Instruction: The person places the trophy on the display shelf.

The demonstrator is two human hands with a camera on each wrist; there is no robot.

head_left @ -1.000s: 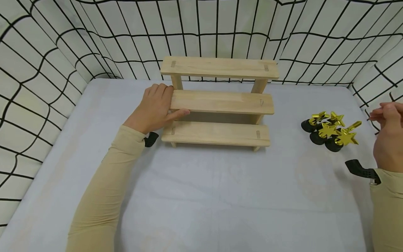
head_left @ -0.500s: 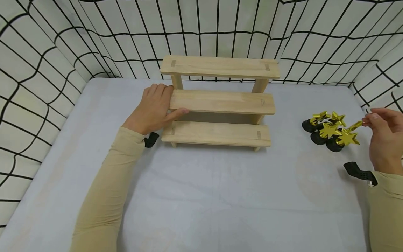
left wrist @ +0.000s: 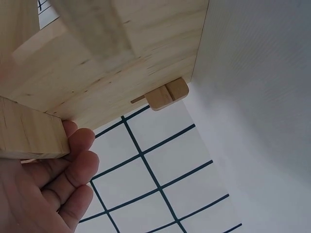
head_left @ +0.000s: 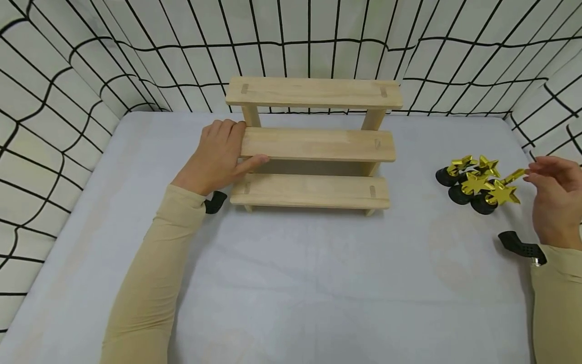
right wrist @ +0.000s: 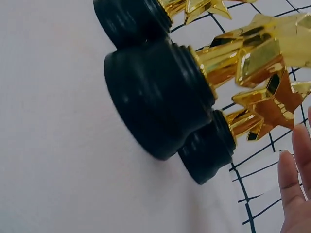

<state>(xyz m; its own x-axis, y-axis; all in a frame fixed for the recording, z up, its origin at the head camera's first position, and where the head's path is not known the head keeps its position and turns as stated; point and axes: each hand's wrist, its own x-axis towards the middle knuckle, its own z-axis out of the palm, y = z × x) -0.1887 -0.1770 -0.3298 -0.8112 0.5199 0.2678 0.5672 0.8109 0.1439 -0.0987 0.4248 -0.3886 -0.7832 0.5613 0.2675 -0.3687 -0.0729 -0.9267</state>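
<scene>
Gold star trophies [head_left: 475,183] with round black bases [right wrist: 155,97] stand bunched on the tabletop [head_left: 318,283], just to the left of the fingers of the right hand [head_left: 556,202]. Its thumb and forefinger come close together at the tip of the nearest gold star [head_left: 513,176]; whether they pinch it or merely touch it, I cannot tell. In the right wrist view, two other fingers [right wrist: 289,179] are extended and slightly apart, below a star.

Well to the left of those fingers stands a three-tier wooden shelf [head_left: 318,145]. The left hand [head_left: 217,157] grips the left end of its middle board, its fingers [left wrist: 81,167] curled round the wood and the thumb lying along the front edge. Beyond the fingers of both hands rises a black wire grid [head_left: 309,50] before a pale backing.
</scene>
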